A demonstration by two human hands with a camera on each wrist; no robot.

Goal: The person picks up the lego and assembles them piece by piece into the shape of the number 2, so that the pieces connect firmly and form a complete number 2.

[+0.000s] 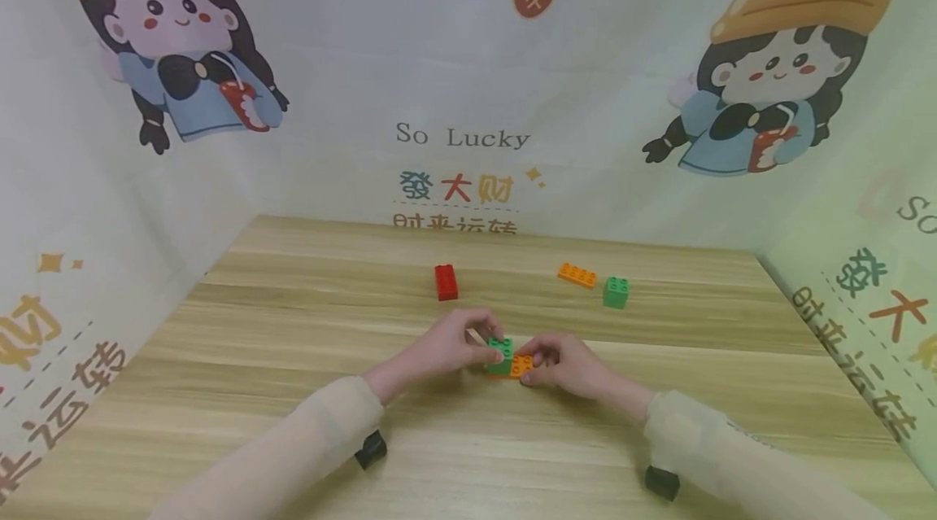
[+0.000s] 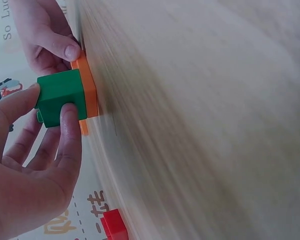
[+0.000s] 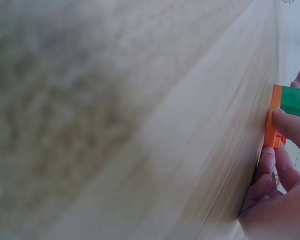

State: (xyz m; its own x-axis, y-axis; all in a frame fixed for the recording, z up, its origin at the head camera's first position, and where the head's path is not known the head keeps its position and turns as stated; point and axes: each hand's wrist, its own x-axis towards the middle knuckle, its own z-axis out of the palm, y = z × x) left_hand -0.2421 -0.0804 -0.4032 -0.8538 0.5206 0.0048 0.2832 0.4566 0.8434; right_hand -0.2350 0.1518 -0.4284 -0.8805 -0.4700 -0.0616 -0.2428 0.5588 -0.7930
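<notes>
My left hand (image 1: 461, 343) pinches a green block (image 2: 62, 95) between thumb and fingers. The green block sits on the left part of a flat orange brick (image 2: 90, 90), its studs facing up. My right hand (image 1: 567, 365) grips the right end of that orange brick with thumb and fingers, as the right wrist view shows along its edge (image 3: 273, 117). Two of the orange brick's studs rows show to the right of the green block in the head view. The brick lies on the wooden table.
Farther back on the table (image 1: 293, 316) lies a red brick (image 1: 446, 282), left of centre. Another flat orange brick (image 1: 577, 275) and a second green block (image 1: 616, 292) lie back right. A printed cloth (image 1: 329, 97) hangs behind the table and along its sides.
</notes>
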